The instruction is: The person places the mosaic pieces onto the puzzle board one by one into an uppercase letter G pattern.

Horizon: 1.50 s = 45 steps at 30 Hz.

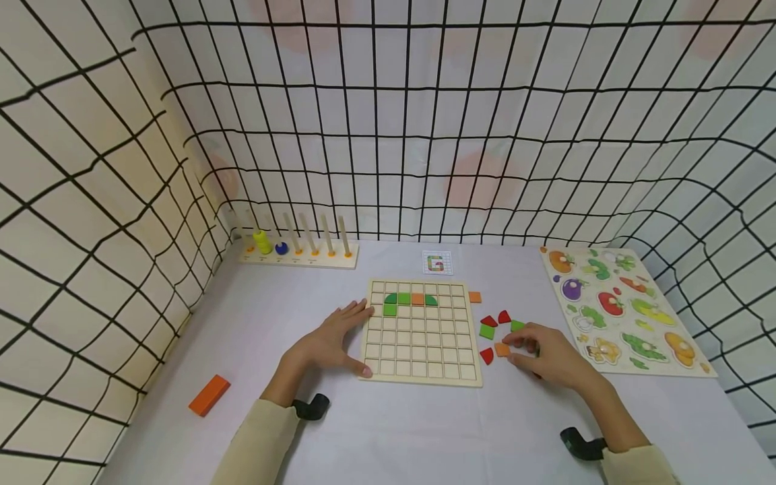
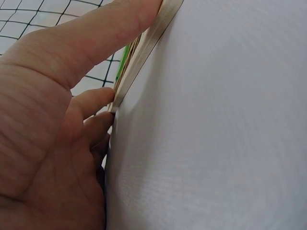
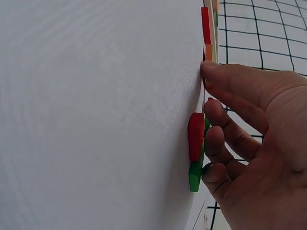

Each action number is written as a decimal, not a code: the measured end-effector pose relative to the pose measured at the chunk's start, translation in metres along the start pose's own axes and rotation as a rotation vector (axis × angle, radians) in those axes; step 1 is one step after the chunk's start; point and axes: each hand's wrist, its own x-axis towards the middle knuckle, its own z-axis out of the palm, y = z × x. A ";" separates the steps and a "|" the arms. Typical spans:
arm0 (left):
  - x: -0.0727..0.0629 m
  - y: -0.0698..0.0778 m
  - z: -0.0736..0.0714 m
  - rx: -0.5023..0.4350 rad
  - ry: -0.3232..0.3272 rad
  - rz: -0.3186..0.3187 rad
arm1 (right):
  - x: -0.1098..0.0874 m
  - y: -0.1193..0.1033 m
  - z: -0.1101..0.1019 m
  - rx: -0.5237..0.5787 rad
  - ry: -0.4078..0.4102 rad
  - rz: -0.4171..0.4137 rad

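One flat orange wooden square (image 1: 501, 349), which we judge light, stiff, best gripped edgewise, sits pinched by the right hand (image 1: 550, 355) (left hand (image 1: 329, 342) outspread)

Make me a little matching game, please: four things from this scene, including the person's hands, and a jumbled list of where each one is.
Things:
1. left hand
2. right hand
3. patterned card
4. orange block

Places:
A. beyond the far edge of the grid board
B. left of the board, apart from both hands
C. fingertips at an orange square, right of the board
D. against the board's left edge

Right pairs: 1-D, 2-C, 3-A, 4-B
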 end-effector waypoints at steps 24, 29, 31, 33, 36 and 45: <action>-0.001 0.001 -0.001 -0.011 0.002 0.010 | 0.056 -0.062 0.017 0.130 0.059 -0.027; -0.001 0.001 -0.001 -0.016 0.005 0.011 | 0.069 -0.076 0.026 0.137 0.042 -0.065; -0.001 0.001 -0.001 -0.009 0.003 0.008 | 0.075 -0.081 0.031 0.141 0.038 -0.082; 0.000 0.000 -0.001 -0.005 0.001 0.003 | 0.080 -0.086 0.036 0.152 0.028 -0.089; 0.000 0.000 0.000 -0.004 0.000 -0.001 | 0.087 -0.093 0.043 0.182 0.009 -0.096; 0.000 0.001 -0.001 -0.003 -0.003 -0.011 | 0.102 -0.112 0.065 0.204 -0.013 -0.106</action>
